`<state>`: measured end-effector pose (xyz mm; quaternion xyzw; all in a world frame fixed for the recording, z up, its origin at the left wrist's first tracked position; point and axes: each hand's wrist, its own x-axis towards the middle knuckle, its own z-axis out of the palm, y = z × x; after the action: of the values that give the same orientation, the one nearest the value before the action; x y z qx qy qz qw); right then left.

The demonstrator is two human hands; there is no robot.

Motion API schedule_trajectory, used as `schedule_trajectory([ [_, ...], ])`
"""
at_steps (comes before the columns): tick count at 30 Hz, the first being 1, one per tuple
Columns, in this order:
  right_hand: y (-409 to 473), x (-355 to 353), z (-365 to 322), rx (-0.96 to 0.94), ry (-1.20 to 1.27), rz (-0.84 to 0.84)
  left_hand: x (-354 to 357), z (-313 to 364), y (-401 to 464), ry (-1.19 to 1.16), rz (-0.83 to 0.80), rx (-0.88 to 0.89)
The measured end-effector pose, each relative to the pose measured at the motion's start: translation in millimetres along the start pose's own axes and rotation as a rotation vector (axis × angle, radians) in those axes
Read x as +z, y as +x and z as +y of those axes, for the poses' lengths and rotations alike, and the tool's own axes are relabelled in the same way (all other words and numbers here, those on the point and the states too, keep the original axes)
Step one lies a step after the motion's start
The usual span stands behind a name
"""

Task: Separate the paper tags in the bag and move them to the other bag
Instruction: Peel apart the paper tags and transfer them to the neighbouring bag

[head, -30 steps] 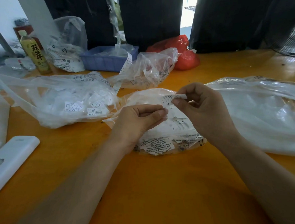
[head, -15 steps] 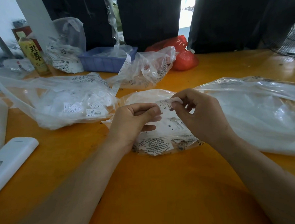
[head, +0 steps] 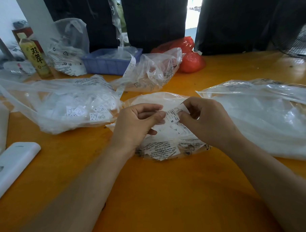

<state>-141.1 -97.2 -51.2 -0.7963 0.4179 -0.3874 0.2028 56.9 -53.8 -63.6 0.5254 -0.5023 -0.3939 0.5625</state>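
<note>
A white paper tag (head: pixel 173 114) printed with an "S" is stretched between both hands over a small clear bag (head: pixel 166 148) of tags at the table's middle. My left hand (head: pixel 136 124) pinches the tag's left end between thumb and fingers. My right hand (head: pixel 206 121) pinches its right end, fingers curled. To the left lies a larger clear bag (head: pixel 61 104) holding several loose white tags. Another big clear bag (head: pixel 264 117) lies to the right, its contents blurred.
On the orange table (head: pixel 162 195) a white phone-like case (head: pixel 8 169) lies at the front left. At the back stand a tea bottle (head: pixel 35 58), a blue basket (head: pixel 109 63), a crumpled clear bag (head: pixel 154 70) and a red bag (head: pixel 188 56). A fan (head: pixel 299 39) sits far right.
My hands have come closer together and a little lower. My left hand, held apart from the tag a second ago, now pinches its left end.
</note>
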Motion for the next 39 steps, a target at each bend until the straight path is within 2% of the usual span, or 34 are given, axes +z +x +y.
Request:
schedule_trajectory([
  [7,0.3,-0.5,1.0,0.002,-0.013,0.003,-0.4,0.2,0.4,0.011,-0.031,0.004],
  [19,1.6,2.7,2.0,-0.036,-0.036,0.144,1.7,-3.9,1.4,-0.125,-0.106,-0.021],
  [25,3.9,3.4,5.1,0.005,0.043,0.190,1.0,-2.7,1.0,-0.179,-0.151,-0.047],
  [39,0.4,4.4,2.7,-0.107,-0.088,0.171,-0.7,-2.0,2.6,-0.223,-0.128,-0.079],
])
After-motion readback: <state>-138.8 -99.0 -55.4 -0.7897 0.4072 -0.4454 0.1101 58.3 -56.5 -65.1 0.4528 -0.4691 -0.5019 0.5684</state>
